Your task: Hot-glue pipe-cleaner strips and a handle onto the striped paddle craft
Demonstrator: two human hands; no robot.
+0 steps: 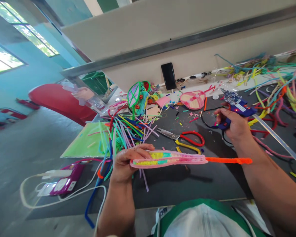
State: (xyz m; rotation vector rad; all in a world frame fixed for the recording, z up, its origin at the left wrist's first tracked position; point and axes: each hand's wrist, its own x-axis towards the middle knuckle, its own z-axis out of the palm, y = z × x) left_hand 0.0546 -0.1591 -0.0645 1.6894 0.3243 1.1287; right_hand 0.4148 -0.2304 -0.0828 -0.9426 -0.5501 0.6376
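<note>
My left hand (128,161) is closed on a flat pipe-cleaner craft piece (170,159), edged in pink with yellow and teal inside. An orange pipe-cleaner stem (228,160) sticks out of its right end. Held above the dark table, the piece is seen nearly edge-on. In my right hand (233,123) is a blue glue gun (240,108), its nozzle pointing up and left and wrapped in something silvery. A clear glue stick (276,136) protrudes from its back. Scissors (185,137) with red and yellow handles lie between my hands, behind the craft piece.
Loose pipe cleaners (124,131) pile up at left beside a green sheet (85,140), with more (286,89) at right. A green-framed craft piece (135,97), a pink one (192,99) and a phone (168,75) are at the back. A purple power strip (69,179) with white cables lies front left.
</note>
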